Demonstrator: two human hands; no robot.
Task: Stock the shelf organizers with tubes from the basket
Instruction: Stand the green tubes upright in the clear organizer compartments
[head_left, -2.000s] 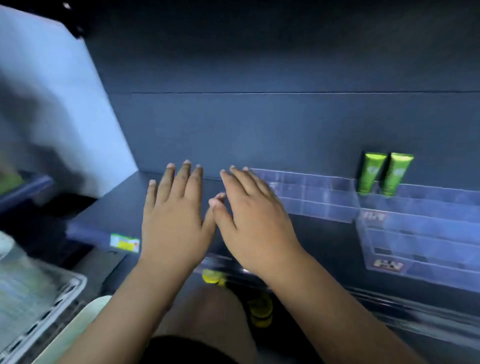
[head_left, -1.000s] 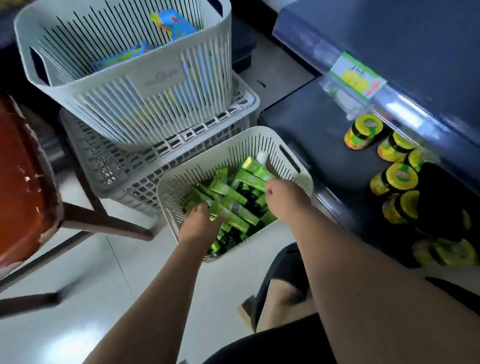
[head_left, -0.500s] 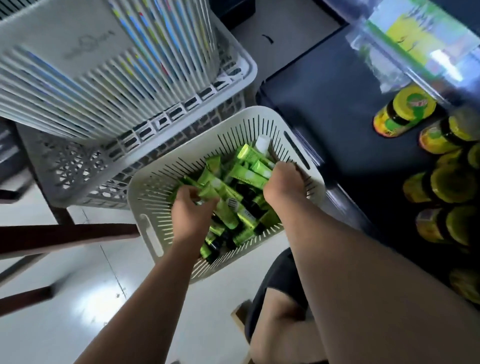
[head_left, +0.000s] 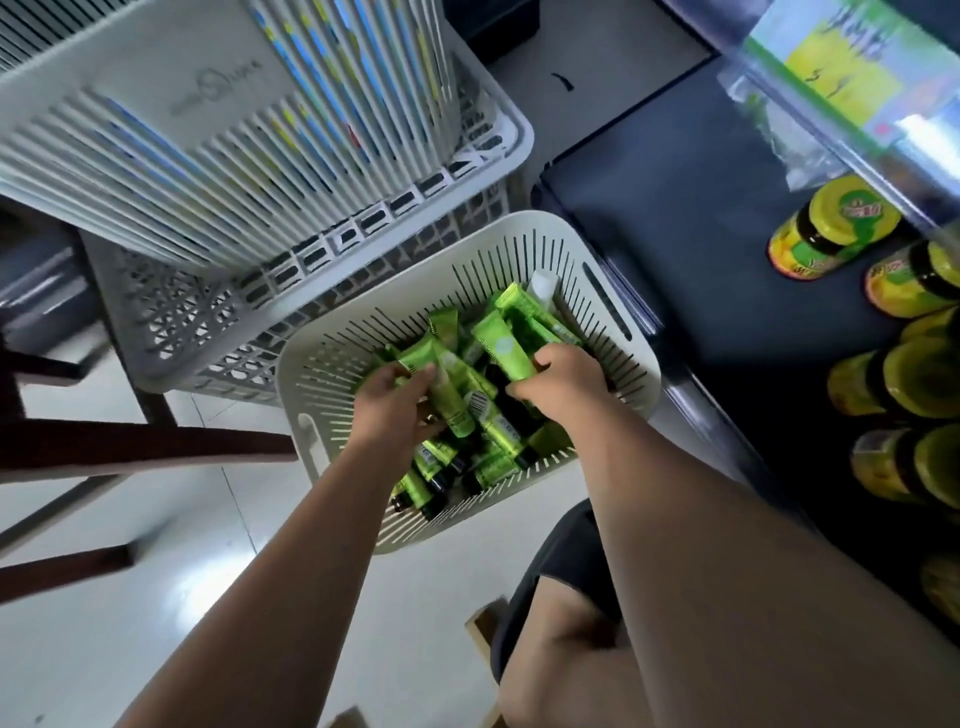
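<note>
A white slotted basket (head_left: 332, 364) stands on the floor, filled with several green tubes (head_left: 493, 426) with black caps. Both of my hands are down inside it. My left hand (head_left: 395, 405) grips one green tube (head_left: 421, 356) that sticks up past its fingers. My right hand (head_left: 561, 384) holds another green tube (head_left: 501, 345), its flat end pointing up and left. The shelf organizers are out of view.
A larger grey crate (head_left: 467, 171) stands behind the basket with a tall white slotted basket (head_left: 156, 130) stacked in it. A dark low shelf (head_left: 675, 234) at the right carries several yellow-lidded jars (head_left: 831, 228). Dark wooden chair legs (head_left: 130, 447) cross the white floor at left.
Two seconds ago both hands lay flat on the upper shelf by the clear organizers. They then went down into the basket, and each has now lifted a green tube from the pile.
</note>
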